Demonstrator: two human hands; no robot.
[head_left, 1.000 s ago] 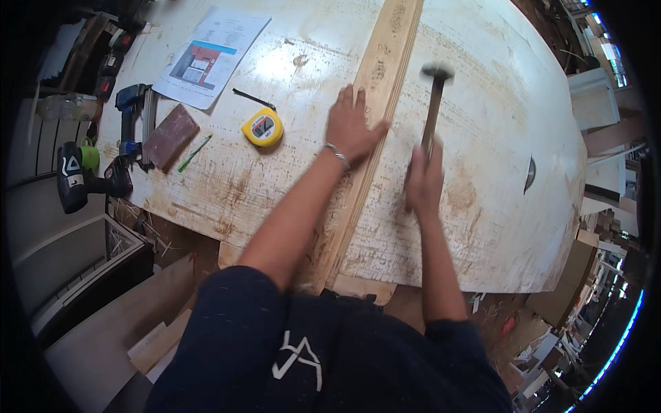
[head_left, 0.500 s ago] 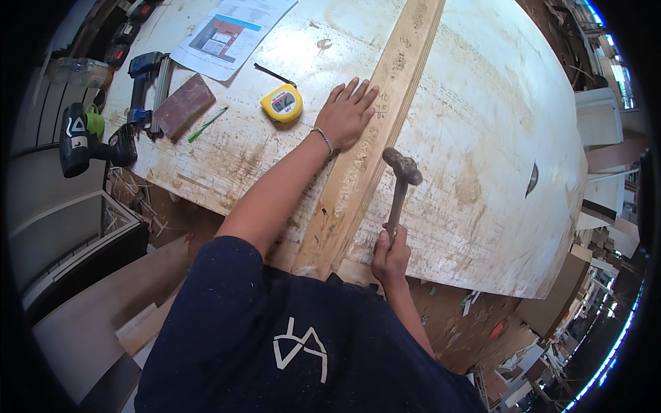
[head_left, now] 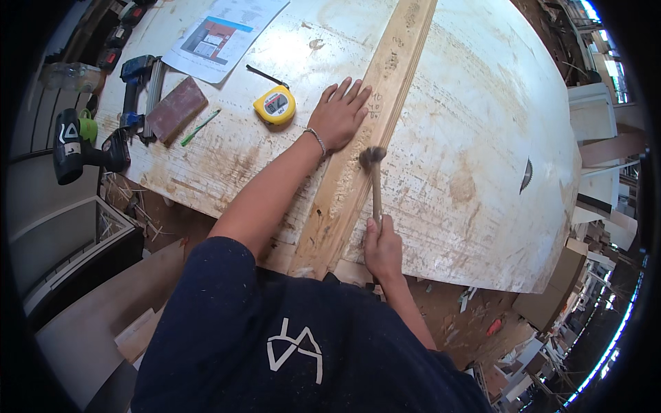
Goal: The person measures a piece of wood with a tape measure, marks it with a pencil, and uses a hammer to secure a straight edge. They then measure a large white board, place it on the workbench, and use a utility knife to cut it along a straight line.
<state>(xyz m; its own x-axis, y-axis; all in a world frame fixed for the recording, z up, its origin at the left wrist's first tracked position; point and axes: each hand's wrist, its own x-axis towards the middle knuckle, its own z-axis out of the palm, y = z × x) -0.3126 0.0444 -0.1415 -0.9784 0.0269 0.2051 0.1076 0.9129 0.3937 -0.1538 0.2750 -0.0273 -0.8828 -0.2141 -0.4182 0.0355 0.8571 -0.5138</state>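
A long wooden board lies lengthwise across the worktable, with pencil marks and rough spots along its face. My left hand rests flat on the board's left edge, fingers spread. In my right hand is a hammer, gripped by its wooden handle. The hammer's head is over the board's right side, just below my left hand; whether it touches the wood I cannot tell. Left of my left hand lies a yellow tape measure with a black strap.
At the table's left are a reddish-brown block, a green pen, a blue nail gun, a black-and-green cordless drill and a printed sheet. A round saw blade lies at right on the white tabletop. Scraps litter the floor.
The hammer has swung left and down, its head now over the board instead of beyond its right edge. My left hand stays in place on the board; the whole view has shifted slightly.
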